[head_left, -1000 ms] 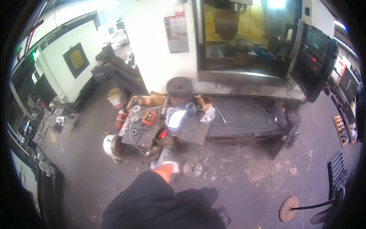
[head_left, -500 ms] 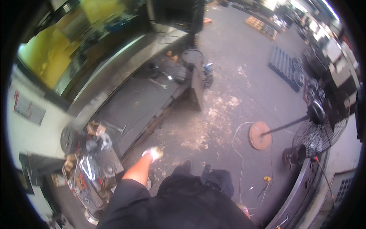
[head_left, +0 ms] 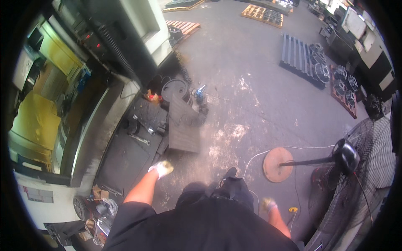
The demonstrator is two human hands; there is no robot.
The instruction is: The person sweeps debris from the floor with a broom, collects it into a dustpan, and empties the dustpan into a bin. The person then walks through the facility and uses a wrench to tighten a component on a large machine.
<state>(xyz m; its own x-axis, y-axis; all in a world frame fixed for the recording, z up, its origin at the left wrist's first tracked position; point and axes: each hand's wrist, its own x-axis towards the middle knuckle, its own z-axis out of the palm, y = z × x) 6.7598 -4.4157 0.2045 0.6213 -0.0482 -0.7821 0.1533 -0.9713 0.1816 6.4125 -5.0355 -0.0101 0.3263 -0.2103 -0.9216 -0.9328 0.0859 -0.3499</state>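
Note:
My left hand point(head_left: 162, 168), in a white and yellowish glove, hangs ahead of my body near the front end of a dark workbench point(head_left: 121, 161). No object shows in it, and its fingers are too smeared to read. On my other side, my right hand point(head_left: 269, 204) wears a similar glove and hangs over the floor, its fingers also blurred. A wrench point(head_left: 139, 139) and another metal tool point(head_left: 144, 124) lie on the bench. Next to them a dark flat plate point(head_left: 183, 129) stands at the bench's edge.
A pedestal fan with a round reddish base point(head_left: 278, 165) stands at right, its cable point(head_left: 251, 161) looping over the floor. A yellow tape measure-like item point(head_left: 293, 209) lies near my right hand. Ahead are a ribbed dark pallet point(head_left: 299, 58) and a round drum point(head_left: 175, 88). A machine point(head_left: 83, 125) lines the left.
My view has moved forward and turned left along the bench. My right hand has come further into view. A dark shoe now shows ahead of my body.

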